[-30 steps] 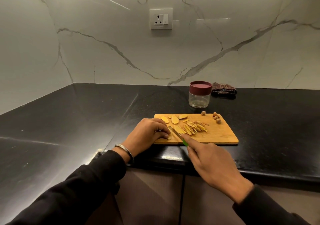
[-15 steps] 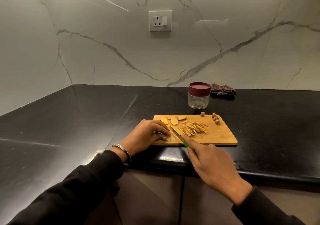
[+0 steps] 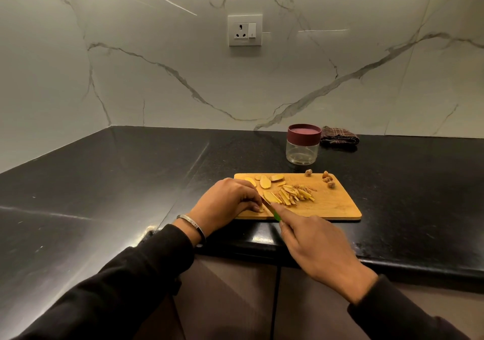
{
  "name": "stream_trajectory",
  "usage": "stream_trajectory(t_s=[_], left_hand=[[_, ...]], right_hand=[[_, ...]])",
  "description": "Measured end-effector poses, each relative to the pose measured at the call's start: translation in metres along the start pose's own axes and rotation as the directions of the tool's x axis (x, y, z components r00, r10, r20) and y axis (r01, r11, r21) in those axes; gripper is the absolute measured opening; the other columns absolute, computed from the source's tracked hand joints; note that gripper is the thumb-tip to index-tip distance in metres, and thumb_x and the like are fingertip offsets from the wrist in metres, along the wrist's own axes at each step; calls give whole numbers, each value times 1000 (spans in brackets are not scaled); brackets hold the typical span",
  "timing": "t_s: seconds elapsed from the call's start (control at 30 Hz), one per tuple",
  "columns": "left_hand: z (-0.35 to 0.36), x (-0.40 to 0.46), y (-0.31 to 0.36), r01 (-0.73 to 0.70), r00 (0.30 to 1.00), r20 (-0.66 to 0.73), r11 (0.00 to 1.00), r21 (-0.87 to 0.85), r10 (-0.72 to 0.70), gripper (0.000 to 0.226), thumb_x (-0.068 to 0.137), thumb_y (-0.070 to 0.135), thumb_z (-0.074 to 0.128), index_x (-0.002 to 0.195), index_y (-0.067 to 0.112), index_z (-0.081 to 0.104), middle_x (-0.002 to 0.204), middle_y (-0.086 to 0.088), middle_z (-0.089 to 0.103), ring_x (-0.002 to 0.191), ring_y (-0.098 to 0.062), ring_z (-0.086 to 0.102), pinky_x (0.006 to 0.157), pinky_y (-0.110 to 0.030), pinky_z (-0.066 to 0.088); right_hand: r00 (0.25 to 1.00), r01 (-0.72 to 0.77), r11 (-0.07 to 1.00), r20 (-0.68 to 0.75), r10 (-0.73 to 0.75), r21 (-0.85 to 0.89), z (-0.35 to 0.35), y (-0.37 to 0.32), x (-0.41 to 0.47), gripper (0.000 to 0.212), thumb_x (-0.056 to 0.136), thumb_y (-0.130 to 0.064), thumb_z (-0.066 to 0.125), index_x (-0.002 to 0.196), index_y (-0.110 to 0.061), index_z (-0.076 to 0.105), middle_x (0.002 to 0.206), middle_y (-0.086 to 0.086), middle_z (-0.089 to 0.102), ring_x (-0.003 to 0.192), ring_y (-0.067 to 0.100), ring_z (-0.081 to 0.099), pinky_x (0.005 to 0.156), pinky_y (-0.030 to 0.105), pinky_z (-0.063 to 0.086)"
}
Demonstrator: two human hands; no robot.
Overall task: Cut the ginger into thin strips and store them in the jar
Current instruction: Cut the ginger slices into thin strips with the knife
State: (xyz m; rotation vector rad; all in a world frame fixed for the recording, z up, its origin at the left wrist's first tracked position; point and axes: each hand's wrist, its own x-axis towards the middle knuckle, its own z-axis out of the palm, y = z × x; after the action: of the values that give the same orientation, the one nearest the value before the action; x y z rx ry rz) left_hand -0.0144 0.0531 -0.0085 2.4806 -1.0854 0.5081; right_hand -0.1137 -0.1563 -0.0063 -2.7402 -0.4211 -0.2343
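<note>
Left hand [image 3: 227,199] curled on a ginger slice [image 3: 259,208] at the cutting board [image 3: 335,206] corner, steadying it; right hand [image 3: 314,245] wrapped round knife [image 3: 269,206]; jar [image 3: 303,143] behind board, lidded.

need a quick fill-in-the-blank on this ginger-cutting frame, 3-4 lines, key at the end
1. The jar stands behind the cutting board with its maroon lid ____.
2. The right hand holds a knife whose handle is ____ in colour.
3. The left hand holds a ginger piece down on the ____.
4. A folded checked cloth lies to the ____ of the jar.

Missing words: on; green; cutting board; right
</note>
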Motion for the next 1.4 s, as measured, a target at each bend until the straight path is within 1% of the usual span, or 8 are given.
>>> stream_trajectory(t_s=[0.13,0.33,0.63,0.77,0.97,1.07,1.2,1.4], left_hand=[[-1,0,2,-9,1000,-4,1000,23,10,13,89,27,72,100,24,79,101,11,73,91,-3,66,83,-25,56],[-1,0,3,25,1000,-13,999,25,-24,12,88,29,73,97,25,79,97,12,74,87,-3,67,80,-25,57],[-1,-2,2,72,997,-2,997,1,-72,11,87,30,74,95,24,79,94,12,73,86,-4,66,80,-25,55],[0,-1,1,89,995,43,996,13,-90,16,90,28,71,104,23,76,107,10,69,95,-6,63,87,-28,53],[0,4,-3,99,988,116,994,36,-103,26,94,28,66,119,24,72,128,8,62,112,-4,55,92,-7,34],[2,4,-6,68,987,142,997,43,-74,29,96,28,63,124,26,70,130,9,61,117,-5,51,94,-9,33],[5,0,-9,43,988,147,997,62,-52,31,97,29,62,127,28,67,131,9,52,109,1,43,86,-5,32],[1,1,-6,101,988,117,995,8,-101,26,93,29,67,118,25,68,123,9,59,102,0,53,93,-23,49]], right_hand=[[1000,3,999,15,-2,-43,1,-5,5,52,107,-43,28,157,-42,13,75,-9,52,68,6,49,55,24,32],[999,-19,995,37,23,-98,1,-9,2,55,108,-42,28,157,-41,6,84,-7,53,78,10,52,68,29,42],[996,-59,966,52,74,-250,-5,-13,-52,58,108,-42,25,154,-47,-9,73,-4,41,65,15,39,61,33,32],[992,-89,947,56,112,-307,-7,-10,-59,60,108,-42,24,150,-53,-19,69,-5,40,55,10,33,47,28,22],[991,-88,954,71,113,-286,-4,-6,-62,60,108,-44,22,146,-57,-23,72,-4,44,59,12,40,53,30,32],[992,-84,957,68,107,-278,-2,-5,-62,61,108,-44,22,146,-57,-24,72,-5,43,61,12,41,58,32,35],[993,-85,959,62,105,-270,-2,-5,-61,60,107,-45,22,146,-58,-22,71,-5,43,59,12,39,55,31,31],[992,-85,961,72,108,-263,-2,-3,-61,59,107,-46,22,146,-59,-20,72,-4,45,59,13,40,49,27,26]])
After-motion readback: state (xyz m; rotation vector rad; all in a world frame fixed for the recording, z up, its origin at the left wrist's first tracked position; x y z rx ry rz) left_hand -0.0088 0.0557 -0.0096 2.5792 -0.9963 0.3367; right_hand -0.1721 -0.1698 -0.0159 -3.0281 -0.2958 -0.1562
